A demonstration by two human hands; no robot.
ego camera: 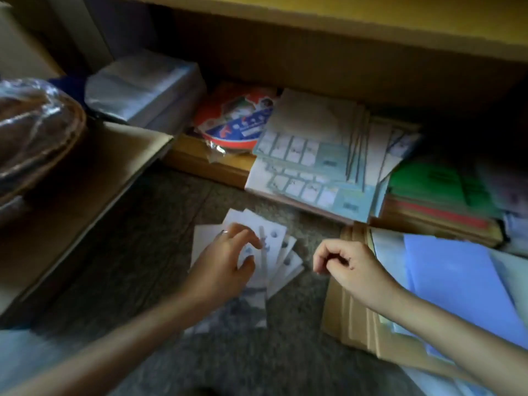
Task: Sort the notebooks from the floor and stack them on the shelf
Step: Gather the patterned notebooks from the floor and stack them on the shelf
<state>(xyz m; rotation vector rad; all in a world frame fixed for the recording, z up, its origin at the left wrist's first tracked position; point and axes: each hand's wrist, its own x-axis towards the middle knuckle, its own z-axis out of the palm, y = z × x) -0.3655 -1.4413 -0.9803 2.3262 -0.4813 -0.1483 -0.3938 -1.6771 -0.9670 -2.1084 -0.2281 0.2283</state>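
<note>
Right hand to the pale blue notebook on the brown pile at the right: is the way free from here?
Probably yes. The right hand is curled and holds nothing, just beside the pale blue notebook, which lies uppermost on the brown pile with its cover exposed.

fanned white paper notebooks [281, 257]: partly under the left hand [225, 265], prints too smeared to read
left hand grip: can't tell, motion blur
crinkly plastic-wrapped brown bundle [34, 124]: far left of notebooks, chopped by edge
flat pale blue sheet [445, 281]: right of notebooks, runs off frame

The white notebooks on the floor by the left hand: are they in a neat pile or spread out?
Spread out. The notebooks fan apart, their corners pointing different ways under the left hand.
</note>
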